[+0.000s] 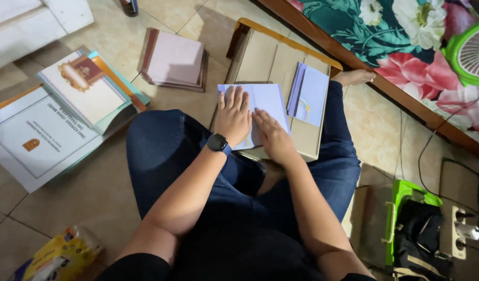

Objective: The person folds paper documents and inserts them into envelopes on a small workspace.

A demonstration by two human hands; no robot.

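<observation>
Pressing flat w/ spread fingers of left hand & right hand on pale-blue paper sheet atop small wooden table; likely light, floppy, best gripped at edge beyond fingertips.

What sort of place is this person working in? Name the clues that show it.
Most likely a room in a home, perhaps a bedroom: a tiled floor, a flowered bedcover and a power strip. Both hands press pale paper on a brown board.

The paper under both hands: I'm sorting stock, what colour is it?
Pale lavender-blue paper, plain; head view.
</observation>
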